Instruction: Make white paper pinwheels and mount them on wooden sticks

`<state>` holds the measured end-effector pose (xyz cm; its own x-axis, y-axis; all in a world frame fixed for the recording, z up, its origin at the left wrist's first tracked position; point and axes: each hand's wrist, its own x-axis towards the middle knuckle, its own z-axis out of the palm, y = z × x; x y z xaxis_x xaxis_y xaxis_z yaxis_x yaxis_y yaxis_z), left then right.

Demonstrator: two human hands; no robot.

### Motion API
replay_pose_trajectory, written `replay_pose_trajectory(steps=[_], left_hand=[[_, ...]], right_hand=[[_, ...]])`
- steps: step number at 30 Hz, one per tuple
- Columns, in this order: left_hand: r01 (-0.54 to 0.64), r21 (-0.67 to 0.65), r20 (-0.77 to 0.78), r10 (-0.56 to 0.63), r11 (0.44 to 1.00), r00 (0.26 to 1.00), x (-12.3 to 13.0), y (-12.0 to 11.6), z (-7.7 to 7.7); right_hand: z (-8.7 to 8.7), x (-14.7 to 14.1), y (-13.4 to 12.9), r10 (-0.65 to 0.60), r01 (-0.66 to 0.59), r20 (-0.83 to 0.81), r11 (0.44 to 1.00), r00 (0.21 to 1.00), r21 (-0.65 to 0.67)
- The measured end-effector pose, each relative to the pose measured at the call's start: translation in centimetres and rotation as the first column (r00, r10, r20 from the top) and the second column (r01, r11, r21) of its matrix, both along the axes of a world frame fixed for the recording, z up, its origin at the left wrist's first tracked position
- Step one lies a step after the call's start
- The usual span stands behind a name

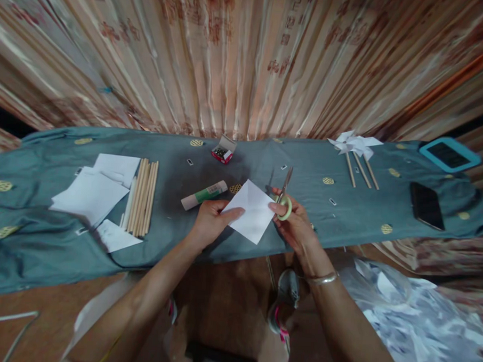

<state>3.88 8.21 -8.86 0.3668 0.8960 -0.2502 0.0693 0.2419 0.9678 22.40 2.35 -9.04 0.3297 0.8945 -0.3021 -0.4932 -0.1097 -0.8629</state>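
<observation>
A white square of paper with faint crease lines is held corner-up over the table's front part. My left hand pinches its left corner, thumb on top. At the right corner is my right hand, which has its fingers in the pale green handles of the scissors; the blades point up and away from the paper. The thumb tip of that hand lies at the paper's edge. Just beyond my left hand lies a glue stick with a green and white label.
White sheets and wooden sticks lie at the left. Farther back stands a small open red box. Paper pinwheels on sticks, a black phone and a blue-framed device are right. A bag of white pieces sits below.
</observation>
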Motion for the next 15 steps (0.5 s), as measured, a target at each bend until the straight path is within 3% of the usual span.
replay_pose_trajectory(steps=[5, 11, 15], left_hand=[[-0.044, -0.169, 0.202, 0.078, 0.985, 0.976, 0.4, -0.2, -0.2], [0.063, -0.359, 0.393, 0.089, 0.931, 0.915, 1.2, -1.6, 0.0], [-0.072, -0.375, 0.401, 0.231, 0.924, 0.887, 1.1, -0.9, 0.0]], right_hand=[[0.0, 0.3, 0.0, -0.029, 0.029, 0.008, 0.999, 1.000, -0.038], [-0.4, 0.4, 0.0, -0.042, 0.040, 0.083, 0.999, 0.996, 0.021], [-0.4, 0.2, -0.4, -0.041, 0.038, 0.169, 0.999, 0.985, 0.023]])
